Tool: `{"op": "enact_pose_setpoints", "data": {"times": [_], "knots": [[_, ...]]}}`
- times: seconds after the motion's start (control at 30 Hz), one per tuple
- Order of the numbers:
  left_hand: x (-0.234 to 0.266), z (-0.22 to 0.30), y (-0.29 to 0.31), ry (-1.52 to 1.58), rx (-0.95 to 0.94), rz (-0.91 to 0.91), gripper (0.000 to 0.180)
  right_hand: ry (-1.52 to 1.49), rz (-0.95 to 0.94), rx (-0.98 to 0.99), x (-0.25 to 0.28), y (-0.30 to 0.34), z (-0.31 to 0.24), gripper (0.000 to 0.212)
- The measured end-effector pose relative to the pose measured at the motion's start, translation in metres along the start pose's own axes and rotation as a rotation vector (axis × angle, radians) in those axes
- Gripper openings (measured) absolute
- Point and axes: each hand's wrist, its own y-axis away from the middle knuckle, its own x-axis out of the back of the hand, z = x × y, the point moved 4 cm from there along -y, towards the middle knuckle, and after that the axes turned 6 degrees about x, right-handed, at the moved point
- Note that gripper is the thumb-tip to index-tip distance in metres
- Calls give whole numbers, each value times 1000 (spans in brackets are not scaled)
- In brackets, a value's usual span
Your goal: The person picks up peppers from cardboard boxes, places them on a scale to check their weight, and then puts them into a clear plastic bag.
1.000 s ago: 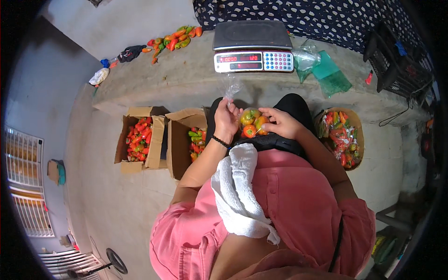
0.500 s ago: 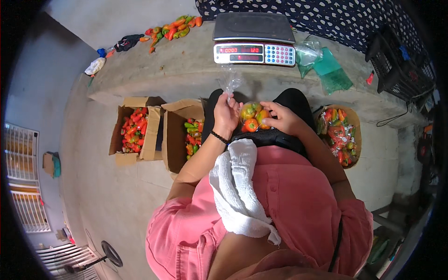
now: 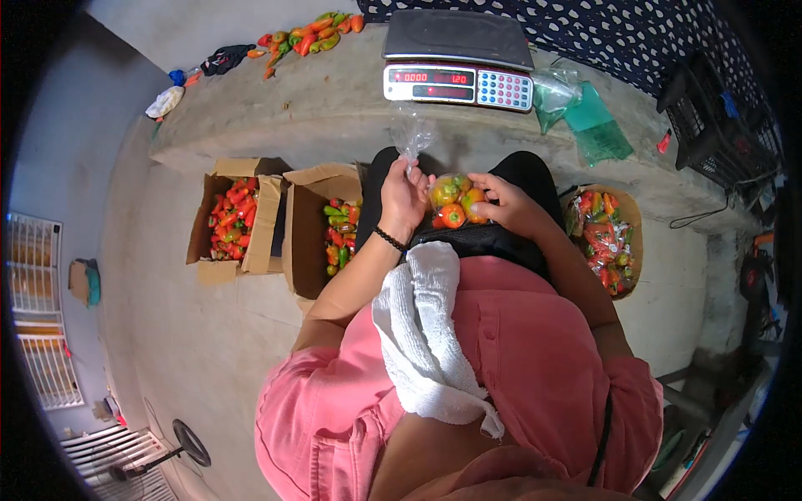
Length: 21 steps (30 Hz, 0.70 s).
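Note:
Over my lap sits a clear plastic bag of peppers [image 3: 454, 200], filled with orange, yellow and green ones. My left hand [image 3: 404, 195] is closed around the gathered neck of the bag, and its loose, see-through top [image 3: 411, 129] sticks up above the fist. On the right side of the bag lies my right hand [image 3: 511, 204], its fingers curved against the plastic and the peppers. Beyond both hands, a digital scale [image 3: 458, 83] with red figures and a bare metal plate rests on the concrete ledge.
Cardboard boxes of peppers [image 3: 271, 221] [image 3: 302, 238] stand on the floor at left, another box [image 3: 637, 250] with bagged peppers at right. Loose peppers [image 3: 311, 37] lie on the ledge [image 3: 251, 108]. Green plastic bags [image 3: 597, 125] and a black crate [image 3: 710, 117] are at far right.
The view has shifted slightly. Both hands keep their places on the bag, with hardly any movement of the peppers inside.

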Motion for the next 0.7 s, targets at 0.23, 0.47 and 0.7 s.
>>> {"op": "enact_pose_setpoints", "data": {"times": [0.23,0.47,0.7], "knots": [[0,0,0,18,13,-14,12,-6,1,12,5,-4,8,54],[5,0,-3,48,39,-28,14,-121,-43,-11,13,-14,32,52],[12,2,2,-114,37,-103,13,-65,-3,-13,21,-14,71,59]]}}
